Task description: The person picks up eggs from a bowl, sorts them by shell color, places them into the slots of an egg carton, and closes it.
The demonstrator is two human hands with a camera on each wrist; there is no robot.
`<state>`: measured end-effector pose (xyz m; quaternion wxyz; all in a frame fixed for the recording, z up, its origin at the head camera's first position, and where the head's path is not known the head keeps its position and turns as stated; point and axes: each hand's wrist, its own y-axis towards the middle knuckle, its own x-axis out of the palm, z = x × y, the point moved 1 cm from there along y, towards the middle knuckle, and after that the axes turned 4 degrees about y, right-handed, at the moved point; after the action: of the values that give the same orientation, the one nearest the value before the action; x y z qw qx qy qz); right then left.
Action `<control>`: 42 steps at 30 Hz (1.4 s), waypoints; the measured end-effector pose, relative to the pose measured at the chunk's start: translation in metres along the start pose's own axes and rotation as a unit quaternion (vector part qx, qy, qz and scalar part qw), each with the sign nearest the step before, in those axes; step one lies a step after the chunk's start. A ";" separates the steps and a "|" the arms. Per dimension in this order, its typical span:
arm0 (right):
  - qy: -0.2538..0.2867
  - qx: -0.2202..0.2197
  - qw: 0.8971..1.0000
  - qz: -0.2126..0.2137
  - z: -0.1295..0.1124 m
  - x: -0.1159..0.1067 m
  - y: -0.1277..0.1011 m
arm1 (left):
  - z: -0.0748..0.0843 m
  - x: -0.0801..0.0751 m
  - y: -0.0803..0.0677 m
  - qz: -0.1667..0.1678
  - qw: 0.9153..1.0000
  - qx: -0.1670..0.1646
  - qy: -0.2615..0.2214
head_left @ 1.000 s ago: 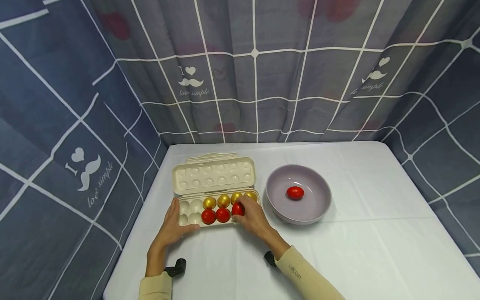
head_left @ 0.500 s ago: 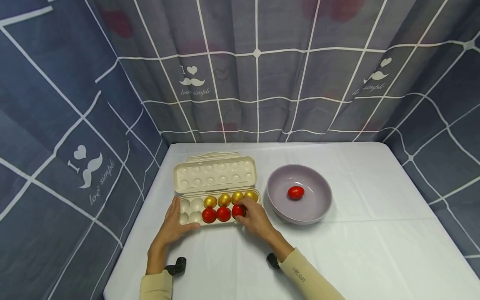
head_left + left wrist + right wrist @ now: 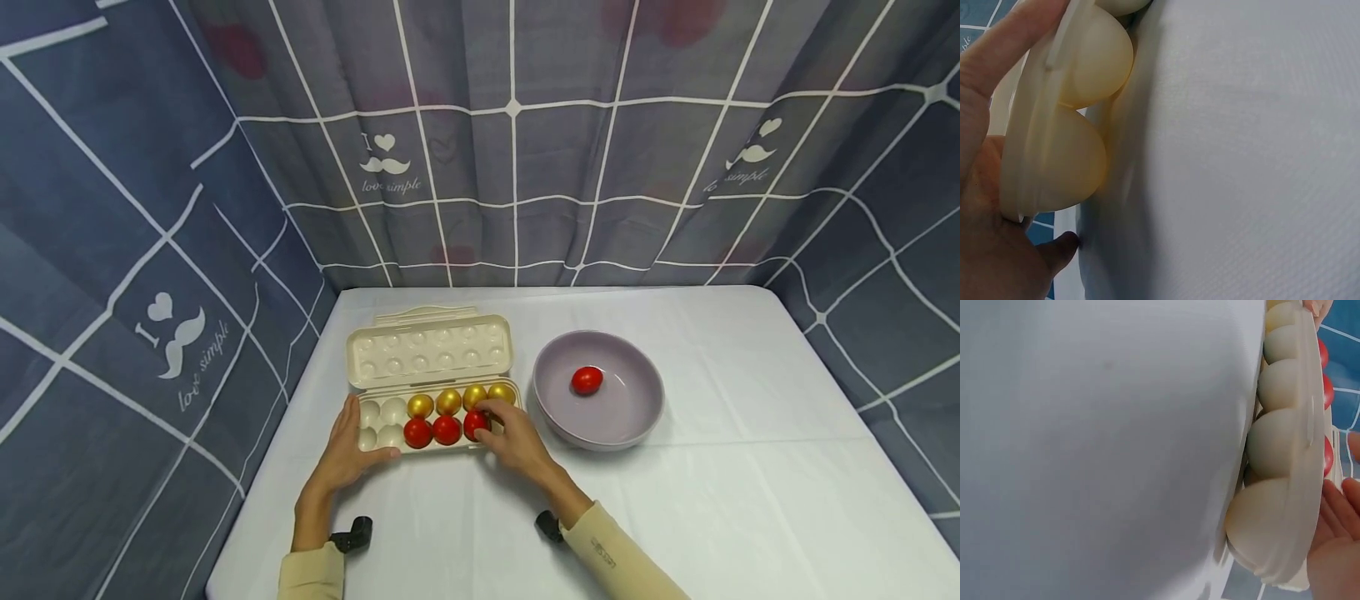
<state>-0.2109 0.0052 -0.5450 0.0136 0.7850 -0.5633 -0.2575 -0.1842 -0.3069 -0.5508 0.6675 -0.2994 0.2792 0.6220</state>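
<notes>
A cream egg carton (image 3: 381,435) lies open on the table, its lid (image 3: 427,354) folded back. Several gold eggs (image 3: 420,406) fill part of the back row; red eggs (image 3: 417,432) sit in front of them. My left hand (image 3: 347,446) holds the carton's left end, thumb along the front edge, fingers along the side; the left wrist view shows the thumb on the rim (image 3: 1025,131). My right hand (image 3: 517,440) is at the rightmost visible red egg (image 3: 474,423), which sits in its cup, fingers loosely spread right beside it. That hand hides the carton's front right corner.
A mauve bowl (image 3: 633,417) stands right of the carton with one red egg (image 3: 587,381) inside. White cloth covers the table (image 3: 720,500). Dark checked curtains (image 3: 465,167) rise at the back and both sides.
My right hand's fingers have loosened and drawn slightly right, showing more of the red egg in its cup. The egg in the bowl has shifted a little left. The left hand stays put.
</notes>
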 end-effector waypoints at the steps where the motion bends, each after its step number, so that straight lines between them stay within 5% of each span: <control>1: 0.023 -0.003 1.000 -0.001 0.000 -0.002 -0.001 | 0.000 0.000 0.000 0.000 1.000 0.001 0.000; 7: 0.141 0.002 0.990 -0.008 -0.027 -0.025 -0.005 | -0.002 0.001 0.002 -0.003 1.000 -0.004 0.003; 12: 0.151 0.011 0.989 0.001 -0.053 -0.049 -0.012 | -0.002 0.000 0.001 -0.007 1.000 -0.012 0.001; 26: 0.134 0.007 0.990 0.053 -0.004 -0.123 -0.024 | 0.001 0.000 0.000 -0.005 1.000 -0.008 -0.007; 34: 0.102 0.046 0.989 0.097 0.016 -0.172 -0.046 | 0.001 0.000 0.000 -0.008 1.000 -0.007 -0.006; 42: 0.075 0.062 0.990 0.103 0.020 -0.184 -0.050 | -0.001 0.000 0.000 -0.005 1.000 -0.004 -0.008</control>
<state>-0.2184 0.1930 -0.5064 0.0338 0.7394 -0.6532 -0.1596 -0.1843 -0.3076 -0.5509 0.6718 -0.2984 0.2698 0.6220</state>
